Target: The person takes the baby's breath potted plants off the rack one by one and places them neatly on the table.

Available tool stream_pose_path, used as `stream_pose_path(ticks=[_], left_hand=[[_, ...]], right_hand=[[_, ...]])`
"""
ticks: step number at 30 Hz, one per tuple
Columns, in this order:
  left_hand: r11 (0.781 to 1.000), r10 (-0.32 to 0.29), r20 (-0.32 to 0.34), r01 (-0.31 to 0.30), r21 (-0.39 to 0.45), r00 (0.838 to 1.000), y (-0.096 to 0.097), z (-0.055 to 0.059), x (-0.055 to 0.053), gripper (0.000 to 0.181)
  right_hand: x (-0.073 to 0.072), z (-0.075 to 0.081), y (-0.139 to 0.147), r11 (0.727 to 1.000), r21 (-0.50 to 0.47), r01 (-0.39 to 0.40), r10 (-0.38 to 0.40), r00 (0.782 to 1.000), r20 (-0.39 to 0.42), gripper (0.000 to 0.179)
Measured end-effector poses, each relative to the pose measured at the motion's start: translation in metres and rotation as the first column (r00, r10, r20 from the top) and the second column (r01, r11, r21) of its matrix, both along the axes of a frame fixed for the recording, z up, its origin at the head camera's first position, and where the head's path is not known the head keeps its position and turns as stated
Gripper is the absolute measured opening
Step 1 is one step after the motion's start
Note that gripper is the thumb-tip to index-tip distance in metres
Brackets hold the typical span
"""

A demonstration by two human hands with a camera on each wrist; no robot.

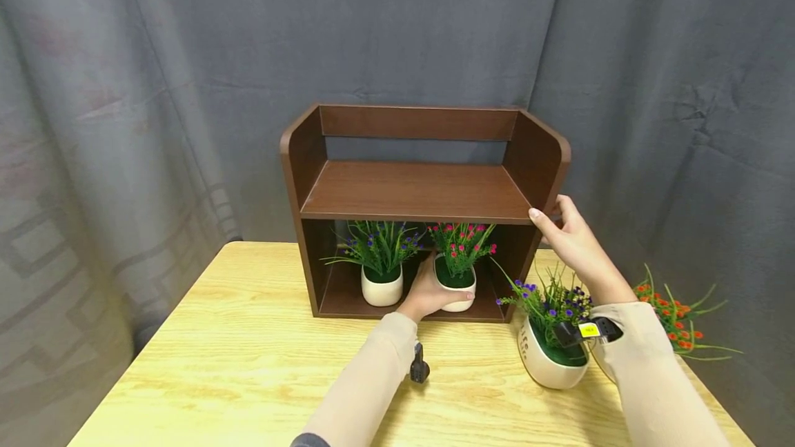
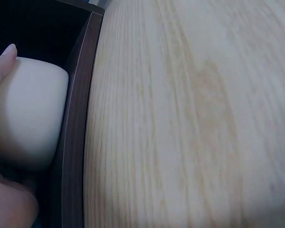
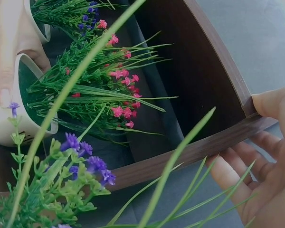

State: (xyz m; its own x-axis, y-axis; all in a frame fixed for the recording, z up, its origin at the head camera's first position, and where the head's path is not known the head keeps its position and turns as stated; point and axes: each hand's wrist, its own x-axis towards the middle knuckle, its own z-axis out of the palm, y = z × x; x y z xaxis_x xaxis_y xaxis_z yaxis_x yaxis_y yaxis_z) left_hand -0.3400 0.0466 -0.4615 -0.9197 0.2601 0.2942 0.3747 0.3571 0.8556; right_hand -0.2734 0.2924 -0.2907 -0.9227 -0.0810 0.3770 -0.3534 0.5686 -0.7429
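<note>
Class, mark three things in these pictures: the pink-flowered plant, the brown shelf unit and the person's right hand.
Pink-flowered plant (image 1: pixel 458 264): head view, on its green foliage.
Brown shelf unit (image 1: pixel 416 188): head view, on its bare upper board.
Right hand (image 1: pixel 576 248): head view, on the back of the hand.

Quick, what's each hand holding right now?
Left hand: holding the pink-flower pot.
Right hand: holding the shelf by its side.

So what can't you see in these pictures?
Left wrist view: pot of pink flowers, cut off by the left edge.
Head view: left hand, some fingers hidden behind that pot.
Head view: orange plant, pot mostly behind the right sleeve.
Right wrist view: front purple plant, pot cropped at lower left.
</note>
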Motion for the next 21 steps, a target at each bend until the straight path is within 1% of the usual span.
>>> stream_pose_path(ticks=[3,10,13,17,19,21], left_hand=[[1.000,0.006,0.003,-0.006,-0.006,1.000,0.000,0.000,0.003,0.120],[0.999,0.015,0.037,-0.014,-0.034,0.999,-0.001,0.003,0.013,0.123],[1.000,0.006,0.016,-0.005,-0.023,1.000,-0.003,0.003,0.017,0.120],[0.999,0.005,-0.029,-0.006,-0.034,1.000,-0.006,0.000,0.021,0.115],[0.999,0.015,-0.033,-0.016,-0.039,0.999,-0.007,0.000,0.022,0.115],[0.999,0.025,-0.021,-0.026,-0.043,0.999,-0.008,0.000,0.023,0.116]], right_hand=[[0.001,0.001,-0.001,1.000,0.001,-0.002,0.002,1.000,-0.005,0.057],[0.003,0.001,-0.001,1.000,0.000,-0.006,0.006,1.000,-0.009,0.059],[0.003,0.000,-0.001,1.000,0.004,-0.007,0.007,1.000,-0.004,0.060],[0.004,0.000,0.000,1.000,0.016,-0.008,0.008,1.000,0.002,0.060],[0.004,0.000,-0.001,1.000,0.017,-0.009,0.009,1.000,0.004,0.060],[0.004,0.000,-0.001,1.000,0.014,-0.011,0.011,1.000,0.002,0.060]])
